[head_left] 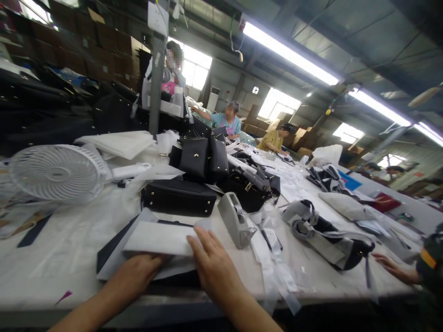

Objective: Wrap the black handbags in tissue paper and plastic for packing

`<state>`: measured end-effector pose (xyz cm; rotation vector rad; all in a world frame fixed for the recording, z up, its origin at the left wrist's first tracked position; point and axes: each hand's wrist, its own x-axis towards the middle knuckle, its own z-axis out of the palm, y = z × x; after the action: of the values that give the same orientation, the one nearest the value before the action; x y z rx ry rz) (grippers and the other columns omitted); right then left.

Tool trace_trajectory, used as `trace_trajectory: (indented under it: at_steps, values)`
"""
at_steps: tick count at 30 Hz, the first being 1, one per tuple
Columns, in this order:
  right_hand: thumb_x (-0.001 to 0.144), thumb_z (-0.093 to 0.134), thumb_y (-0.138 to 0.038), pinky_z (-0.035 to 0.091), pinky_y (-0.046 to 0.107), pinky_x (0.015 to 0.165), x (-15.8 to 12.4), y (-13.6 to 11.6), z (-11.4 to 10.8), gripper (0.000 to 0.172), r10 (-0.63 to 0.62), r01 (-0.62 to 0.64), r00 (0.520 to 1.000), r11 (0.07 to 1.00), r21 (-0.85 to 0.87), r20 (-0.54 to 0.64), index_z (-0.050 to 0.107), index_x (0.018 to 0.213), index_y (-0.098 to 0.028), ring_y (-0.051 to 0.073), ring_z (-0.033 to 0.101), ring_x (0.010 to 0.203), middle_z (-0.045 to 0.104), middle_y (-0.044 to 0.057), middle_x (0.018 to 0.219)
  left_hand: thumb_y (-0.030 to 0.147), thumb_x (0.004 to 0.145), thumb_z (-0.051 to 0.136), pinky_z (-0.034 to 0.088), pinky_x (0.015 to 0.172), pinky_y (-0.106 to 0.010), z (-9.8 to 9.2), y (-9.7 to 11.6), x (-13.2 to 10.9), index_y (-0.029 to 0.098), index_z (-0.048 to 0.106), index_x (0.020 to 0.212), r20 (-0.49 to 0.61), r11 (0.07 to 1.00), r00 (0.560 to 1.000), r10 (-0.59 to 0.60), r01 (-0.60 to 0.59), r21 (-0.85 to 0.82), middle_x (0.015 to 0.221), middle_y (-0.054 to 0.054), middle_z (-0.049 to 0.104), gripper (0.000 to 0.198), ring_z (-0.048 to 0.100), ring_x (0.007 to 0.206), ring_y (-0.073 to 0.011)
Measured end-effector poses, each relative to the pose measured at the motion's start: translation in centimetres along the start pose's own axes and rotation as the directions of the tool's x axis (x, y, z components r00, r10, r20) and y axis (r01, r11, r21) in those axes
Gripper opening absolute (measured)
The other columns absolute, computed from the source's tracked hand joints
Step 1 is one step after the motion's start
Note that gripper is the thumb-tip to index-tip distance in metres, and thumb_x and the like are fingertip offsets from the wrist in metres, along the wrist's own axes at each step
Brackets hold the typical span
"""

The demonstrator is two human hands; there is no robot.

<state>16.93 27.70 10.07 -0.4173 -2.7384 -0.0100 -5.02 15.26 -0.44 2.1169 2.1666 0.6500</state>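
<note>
Left of the tape dispenser (230, 220), my fingers (206, 239) touch a white sheet (159, 238), likely light, best edge-held; whether clamped, I can't tell.

Matt paper-like sheet (159, 237), smooth leather-look handbag (178, 198), plastic fan (57, 173), metal pole (157, 83)

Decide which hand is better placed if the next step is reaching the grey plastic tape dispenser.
Probably the right hand: it is nearer the grey dispenser, at the right end of the white rectangular pad. The left hand is farther away, its fingertips hidden under the pad.
</note>
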Motion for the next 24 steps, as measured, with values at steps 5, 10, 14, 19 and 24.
trace_trajectory:
  at_steps: [5, 10, 14, 19, 24]
  values:
    - [0.084, 0.08, -0.038, 0.059, 0.047, 0.094, 2.0, -0.4, 1.2, 0.075, 0.058, -0.079, 0.977, 0.992, 0.096, 0.204, 0.049, 0.147, -0.013, 0.033, 0.066, 0.107, 0.069, 0.015, 0.12, 0.007, 0.09, 0.039, 0.062, 0.073, -0.032, -0.7, 0.5, 0.3, 0.029, 0.074, 0.114, -0.068, 0.998, 0.996, 0.057, -0.059, -0.026, 0.094, -0.005, 0.08, 0.048, 0.077, 0.083, -0.0245]
    - [0.082, 0.083, -0.029, 0.063, 0.045, 0.082, 2.6, 0.2, 1.9, 0.043, 0.043, -0.048, 0.988, 0.998, 0.031, 0.15, 0.068, 0.121, -0.019, 0.032, 0.069, 0.098, 0.071, 0.013, 0.116, 0.02, 0.103, 0.036, 0.06, 0.078, -0.025, -0.4, 0.1, 0.3, 0.026, 0.072, 0.112, -0.191, 0.991, 0.976, 0.109, -0.122, -0.058, 0.098, -0.005, 0.079, 0.038, 0.076, 0.089, -0.0197]
    - [0.093, 0.064, -0.011, 0.062, 0.038, 0.087, 2.5, 0.4, 2.0, 0.023, -0.058, 0.06, 0.998, 0.997, 0.042, -0.036, 0.065, 0.117, -0.011, 0.026, 0.072, 0.099, 0.075, 0.013, 0.114, 0.039, 0.107, 0.039, 0.059, 0.091, -0.024, 0.1, -0.6, -0.3, 0.02, 0.069, 0.119, -0.301, 0.989, 0.946, 0.118, -0.139, -0.05, 0.113, -0.008, 0.077, 0.037, 0.075, 0.102, -0.0189]
    - [0.104, 0.048, -0.016, 0.057, 0.042, 0.099, 1.4, -0.6, 2.5, 0.027, -0.147, 0.15, 0.973, 0.989, 0.003, -0.18, 0.062, 0.127, -0.012, 0.027, 0.068, 0.117, 0.073, 0.011, 0.125, 0.039, 0.108, 0.036, 0.064, 0.07, -0.023, -0.2, -1.0, -1.5, 0.03, 0.077, 0.106, -0.306, 0.984, 0.938, 0.162, -0.175, -0.014, 0.092, 0.0, 0.081, 0.042, 0.078, 0.074, -0.0166]
    - [0.108, 0.042, -0.03, 0.06, 0.043, 0.093, -0.8, -1.6, 4.3, 0.034, -0.101, 0.102, 0.99, 0.995, 0.005, -0.1, 0.063, 0.129, -0.015, 0.027, 0.069, 0.114, 0.071, 0.009, 0.13, 0.046, 0.105, 0.046, 0.061, 0.057, -0.019, -2.6, -1.1, -2.0, 0.033, 0.077, 0.091, -0.233, 0.965, 0.939, 0.254, -0.263, -0.007, 0.074, 0.007, 0.079, 0.037, 0.076, 0.06, -0.0147]
